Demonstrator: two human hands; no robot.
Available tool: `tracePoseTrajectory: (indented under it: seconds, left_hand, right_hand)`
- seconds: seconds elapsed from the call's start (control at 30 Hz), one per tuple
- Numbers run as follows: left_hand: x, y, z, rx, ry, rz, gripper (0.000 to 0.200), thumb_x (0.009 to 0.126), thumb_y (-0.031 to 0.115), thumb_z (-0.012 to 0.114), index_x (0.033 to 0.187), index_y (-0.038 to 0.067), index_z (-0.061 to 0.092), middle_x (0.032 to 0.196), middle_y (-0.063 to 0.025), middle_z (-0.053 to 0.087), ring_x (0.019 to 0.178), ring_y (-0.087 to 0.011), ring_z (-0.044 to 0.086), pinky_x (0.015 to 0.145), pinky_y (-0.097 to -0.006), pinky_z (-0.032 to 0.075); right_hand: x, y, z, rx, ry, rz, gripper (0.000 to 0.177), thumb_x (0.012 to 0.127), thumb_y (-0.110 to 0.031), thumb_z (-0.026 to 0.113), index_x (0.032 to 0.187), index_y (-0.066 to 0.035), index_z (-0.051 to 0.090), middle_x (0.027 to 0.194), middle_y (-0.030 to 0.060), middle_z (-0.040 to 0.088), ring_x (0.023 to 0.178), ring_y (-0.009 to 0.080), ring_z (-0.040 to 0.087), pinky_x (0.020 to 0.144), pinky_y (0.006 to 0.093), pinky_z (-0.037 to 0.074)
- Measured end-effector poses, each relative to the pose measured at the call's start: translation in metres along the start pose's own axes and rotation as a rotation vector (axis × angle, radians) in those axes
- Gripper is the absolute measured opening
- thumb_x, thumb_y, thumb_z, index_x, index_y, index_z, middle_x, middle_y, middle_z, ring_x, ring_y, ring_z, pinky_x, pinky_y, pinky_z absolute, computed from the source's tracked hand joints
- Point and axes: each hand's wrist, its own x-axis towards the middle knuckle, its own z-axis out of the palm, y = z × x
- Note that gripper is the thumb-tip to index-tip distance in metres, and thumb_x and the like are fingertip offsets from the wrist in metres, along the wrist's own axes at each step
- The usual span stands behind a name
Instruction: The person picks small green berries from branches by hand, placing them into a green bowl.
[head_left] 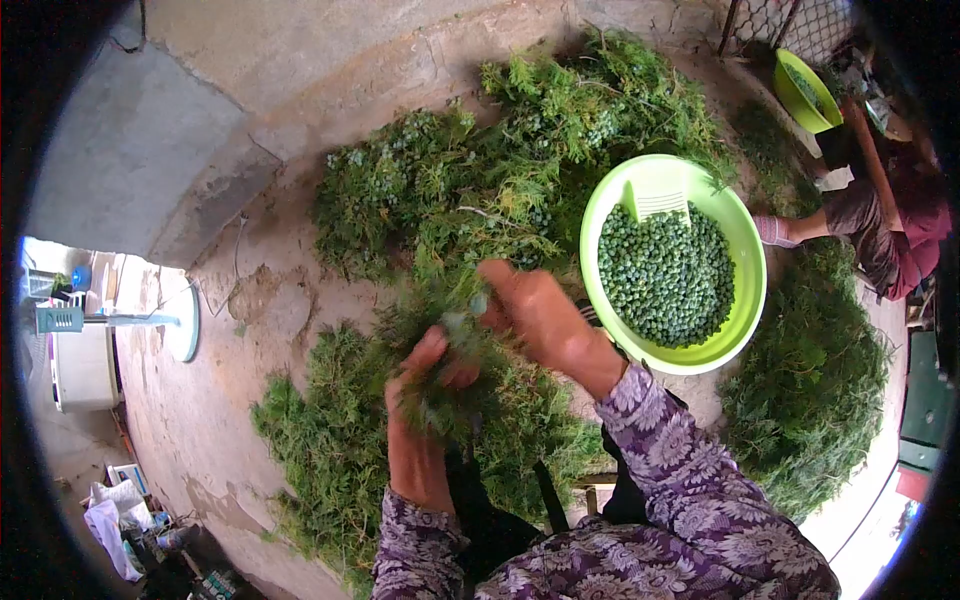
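Conifer sprigs in clasping left hand, curled right hand touching, hold blurred; green cones filling lime basin, right.

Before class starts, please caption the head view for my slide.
Left hand holds a leafy sprig, right hand close by, beside a green basin of round green berries.

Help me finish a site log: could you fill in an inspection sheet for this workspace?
Surface: floor, stained, partly bare at left.
Job's things: leafy branches in heaps; green basin holding round green berries.
Clutter: jumbled items at lower left, partly in shadow.
Hands: left hand grips a leafy sprig; right hand is beside it, blurred, grip unclear.
Cables: thin cord-like line on the left, use unclear.
Surroundings: another person at right, near a second green basin.
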Motion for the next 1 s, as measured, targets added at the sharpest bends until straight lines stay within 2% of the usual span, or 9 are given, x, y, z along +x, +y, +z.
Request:
tracePoseTrajectory:
  seconds: [0.13,0.2,0.33,0.4,0.47,0.6,0.67,0.8,1.0]
  left_hand:
    - [-0.014,0.012,0.004,-0.009,0.056,0.085,0.026,0.082,0.029,0.052,0.069,0.006,0.05,0.052,-0.001,0.041,0.048,-0.0141,0.037,0.048,-0.0271,0.027]
    - [-0.016,0.011,0.003,-0.021,0.084,0.113,0.027,0.082,0.03,0.052,0.069,0.007,0.05,0.052,-0.0011,0.041,0.048,-0.0142,0.037,0.048,-0.0272,0.027]
    - [-0.011,0.011,-0.001,-0.125,0.021,0.057,0.023,0.082,0.028,0.052,0.077,0.006,0.054,0.052,0.0015,0.041,0.047,-0.0119,0.037,0.047,-0.025,0.028]
    - [-0.01,0.012,-0.001,-0.179,0.016,0.063,0.021,0.082,0.025,0.053,0.077,0.005,0.053,0.054,-0.0004,0.041,0.049,-0.0135,0.039,0.048,-0.0266,0.028]
    - [-0.009,0.011,0.005,0.002,0.331,0.062,0.018,0.082,0.022,0.054,0.078,0.005,0.052,0.054,0.0005,0.041,0.049,-0.013,0.039,0.049,-0.0259,0.029]
    - [-0.005,0.009,-0.004,-0.15,0.172,0.028,0.015,0.081,0.019,0.056,0.08,0.004,0.053,0.058,-0.0004,0.045,0.051,-0.0131,0.041,0.049,-0.0269,0.032]
    - [-0.004,0.015,0.003,0.046,0.156,-0.013,0.012,0.08,0.015,0.057,0.081,0.004,0.052,0.059,-0.0007,0.046,0.05,-0.0124,0.041,0.048,-0.0266,0.032]
    - [-0.001,0.012,0.009,0.019,0.127,0.032,0.011,0.079,0.013,0.057,0.081,0.004,0.052,0.059,-0.0006,0.047,0.047,-0.011,0.041,0.045,-0.0252,0.03]
    - [-0.002,0.007,0.015,0.066,0.183,0.031,0.018,0.076,0.022,0.06,0.073,0.007,0.049,0.054,0.0012,0.038,0.049,-0.0127,0.037,0.047,-0.0256,0.029]
  right_hand:
    - [0.009,0.021,-0.034,-0.063,0.212,0.191,0.021,0.078,-0.011,0.052,0.093,-0.001,0.042,0.06,0.0119,0.051,0.039,0.0184,0.044,0.035,0.0303,0.035]
    - [0.011,0.009,-0.05,1.301,0.133,0.595,0.014,0.078,-0.009,0.05,0.092,-0.005,0.048,0.066,0.0098,0.055,0.037,0.0115,0.037,0.031,0.0232,0.026]
    - [0.012,-0.004,-0.043,1.638,-0.031,0.632,0.014,0.08,-0.008,0.048,0.094,-0.005,0.047,0.08,0.0104,0.054,0.041,0.0057,0.03,0.034,0.0165,0.022]
    - [0.013,-0.005,-0.043,1.682,-0.043,0.62,0.013,0.08,-0.008,0.048,0.092,-0.004,0.047,0.079,0.0104,0.055,0.041,0.0055,0.031,0.034,0.0165,0.022]
    - [0.012,-0.005,-0.042,1.726,-0.053,0.613,0.011,0.08,-0.007,0.048,0.091,-0.004,0.048,0.079,0.0103,0.055,0.041,0.0054,0.032,0.034,0.0165,0.022]
    - [0.01,-0.011,-0.039,1.488,-0.159,0.602,0.01,0.078,-0.006,0.053,0.088,-0.003,0.053,0.07,0.0058,0.055,0.042,0.0044,0.036,0.034,0.0168,0.023]
    - [0.01,-0.017,-0.035,1.332,-0.189,0.642,0.018,0.076,-0.01,0.061,0.091,-0.002,0.055,0.063,0.0005,0.054,0.045,0.0034,0.04,0.037,0.017,0.027]
    - [0.011,-0.026,-0.031,0.96,-0.211,0.621,0.022,0.074,-0.014,0.067,0.092,-0.006,0.057,0.07,-0.0027,0.053,0.049,0.0017,0.044,0.04,0.0142,0.034]
    - [0.007,-0.022,-0.024,0.933,-0.157,0.497,0.015,0.076,-0.013,0.064,0.088,-0.007,0.057,0.072,-0.0028,0.054,0.052,0.0028,0.046,0.044,0.016,0.038]
